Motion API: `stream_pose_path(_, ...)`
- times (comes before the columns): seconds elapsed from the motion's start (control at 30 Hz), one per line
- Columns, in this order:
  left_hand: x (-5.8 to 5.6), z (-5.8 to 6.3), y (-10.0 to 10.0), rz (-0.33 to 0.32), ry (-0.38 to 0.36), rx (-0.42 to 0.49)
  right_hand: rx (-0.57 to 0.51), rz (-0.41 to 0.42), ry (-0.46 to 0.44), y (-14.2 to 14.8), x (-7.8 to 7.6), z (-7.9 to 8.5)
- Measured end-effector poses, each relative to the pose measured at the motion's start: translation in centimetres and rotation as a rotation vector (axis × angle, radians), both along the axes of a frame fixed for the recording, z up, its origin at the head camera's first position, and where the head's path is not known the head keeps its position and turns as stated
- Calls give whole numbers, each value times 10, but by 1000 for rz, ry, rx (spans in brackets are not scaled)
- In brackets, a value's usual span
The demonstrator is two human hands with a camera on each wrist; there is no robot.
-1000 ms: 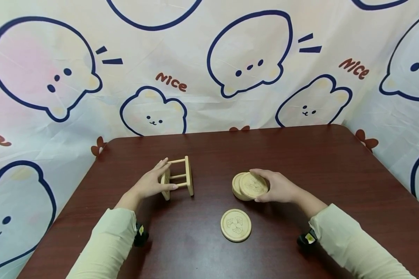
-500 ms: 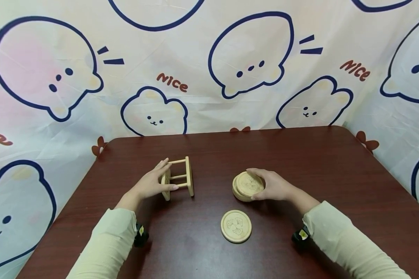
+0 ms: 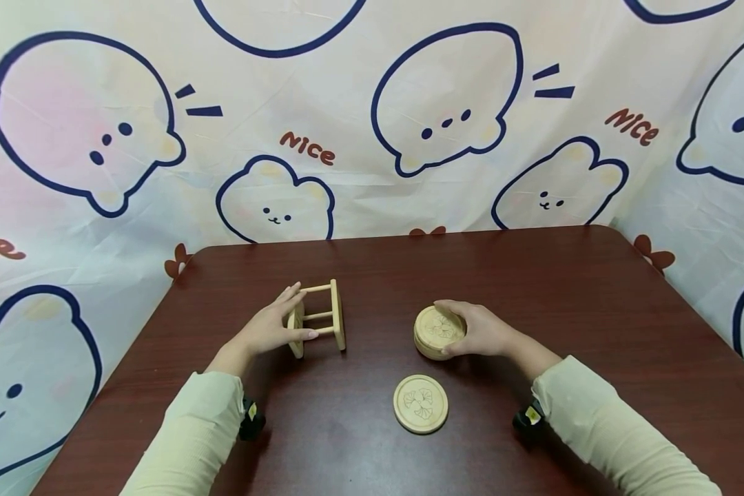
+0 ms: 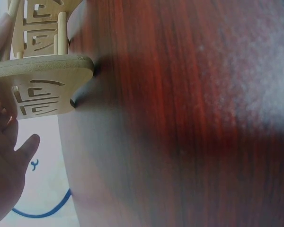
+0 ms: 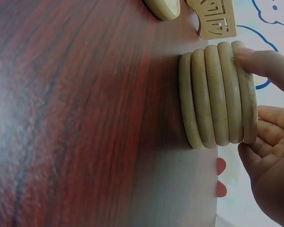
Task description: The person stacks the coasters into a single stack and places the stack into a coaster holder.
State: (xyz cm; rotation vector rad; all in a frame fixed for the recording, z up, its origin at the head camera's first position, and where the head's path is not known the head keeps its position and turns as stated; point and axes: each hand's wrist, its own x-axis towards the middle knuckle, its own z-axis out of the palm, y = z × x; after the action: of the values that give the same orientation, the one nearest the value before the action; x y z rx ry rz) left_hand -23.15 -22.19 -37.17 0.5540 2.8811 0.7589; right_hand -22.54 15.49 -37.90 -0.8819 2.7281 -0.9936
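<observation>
As right hand (image 3: 486,331) grips top coaster (image 3: 439,326), half-spread

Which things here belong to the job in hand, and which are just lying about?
Job, likely:
wooden rack, held by the left hand
coaster stack, gripped by the right hand
loose coaster

Seemingly just there:
table
patterned cloth
wrist devices

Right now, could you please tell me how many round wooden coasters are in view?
6: five in the stack that the right hand touches, and one lone coaster flat on the table.
</observation>
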Motion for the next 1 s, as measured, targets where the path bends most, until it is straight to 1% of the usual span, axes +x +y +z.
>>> stream_pose_path(0.23, 1, 0, 0, 2, -7, 1, 4, 12, 9, 0, 0, -1)
stream_pose_path(0.63, -1, 2, 2, 10, -27, 18, -4, 27, -20, 2, 1, -1)
stream_pose_path(0.73, 0, 3, 2, 10, -29, 18, -4, 27, -6, 2, 1, 0)
stream_pose_path(0.9, 0, 2, 2, 9, -31, 15, -2, 28, 44, 2, 3, 4)
stream_pose_path(1.0, 0, 2, 1, 7, -29, 9, -1, 21, 54, 2, 5, 7)
